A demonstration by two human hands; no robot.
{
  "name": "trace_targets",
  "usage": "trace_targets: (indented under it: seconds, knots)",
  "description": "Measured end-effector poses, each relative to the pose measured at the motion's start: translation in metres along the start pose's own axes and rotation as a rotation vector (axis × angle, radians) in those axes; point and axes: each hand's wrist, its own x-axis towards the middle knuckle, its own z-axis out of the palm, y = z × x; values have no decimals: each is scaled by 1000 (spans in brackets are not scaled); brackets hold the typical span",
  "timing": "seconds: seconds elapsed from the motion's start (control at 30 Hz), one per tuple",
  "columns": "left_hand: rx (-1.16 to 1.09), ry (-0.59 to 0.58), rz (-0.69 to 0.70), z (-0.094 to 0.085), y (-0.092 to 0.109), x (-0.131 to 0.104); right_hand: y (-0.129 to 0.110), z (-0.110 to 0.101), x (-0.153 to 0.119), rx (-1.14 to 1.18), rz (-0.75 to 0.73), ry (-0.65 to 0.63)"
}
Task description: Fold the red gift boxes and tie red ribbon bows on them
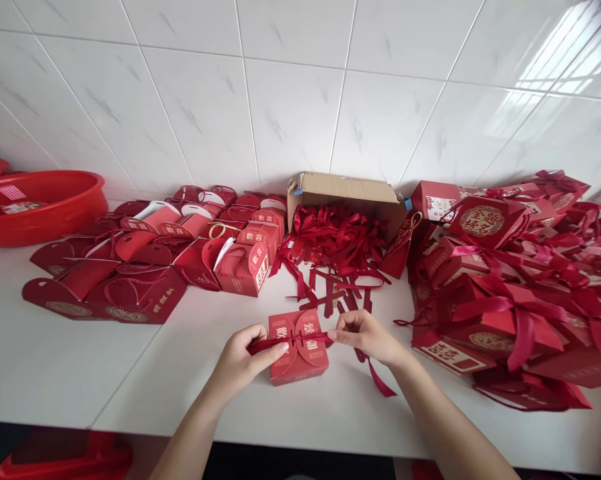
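Note:
A small red gift box (pixel 299 371) with gold lettering sits closed on the white table in front of me. Across its top runs a dark red ribbon (pixel 310 337), crossed or knotted at the middle between the box's curved flaps. My left hand (pixel 243 353) pinches one end of the ribbon at the box's left side. On the right, my right hand (pixel 363 337) is closed on the other end, thumb against fingers. A loose ribbon tail hangs below that hand and lies on the table.
Behind the box, a cardboard carton (pixel 350 187) lies on its side with red ribbons (pixel 340 233) spilling out. Several folded red boxes (pixel 245 267) stand to the left, near a red basin (pixel 75 200). Ribbon-tied boxes (pixel 495 313) are piled at right. A tiled wall (pixel 295 100) rises behind.

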Motion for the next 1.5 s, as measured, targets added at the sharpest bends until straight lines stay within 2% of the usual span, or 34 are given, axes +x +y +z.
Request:
trace_targets:
  seconds: [0.07,0.2,0.23,0.33,0.4,0.53,0.63,0.8,0.9,1.03,1.13,1.2,1.3,1.4,1.47,1.5]
  knots:
    - [107,54,69,-3,-2,0,-4,1,-3,57,-13,-25]
    - [334,293,338,-5,7,-3,-15,7,-5,252,-78,-115]
    - [365,296,410,-3,12,-3,-18,9,-5,285,-98,-138]
    - [431,195,559,8,30,-4,-26,18,-1,320,-150,-201]
    - [470,187,601,19,39,-2,-32,24,1,336,-162,-223]
    - [485,397,659,33,46,3,-40,30,0,345,-151,-192]
    - [486,512,696,33,43,5,-42,26,-6,249,-99,-166]
    - [456,561,731,30,39,4,-38,17,-10,123,-6,-176]
    - [422,515,702,33,40,3,-37,23,-5,136,-55,-152]
    - [375,392,650,31,42,-2,-39,39,9,62,-193,-158]
    - [295,300,611,15,31,-7,-38,46,16,-93,-338,-7]
    - [241,299,531,3,19,-8,-35,47,17,-130,-428,85]
    - [230,297,305,-8,3,-5,-32,49,15,-80,-464,35]
    - [146,110,125,-7,-4,1,-32,51,12,-53,-432,-51]
    - [58,-14,73,-6,-6,3,-33,52,10,-59,-407,-68]
    - [30,-41,64,-6,-6,4,-34,53,10,-68,-389,-56]
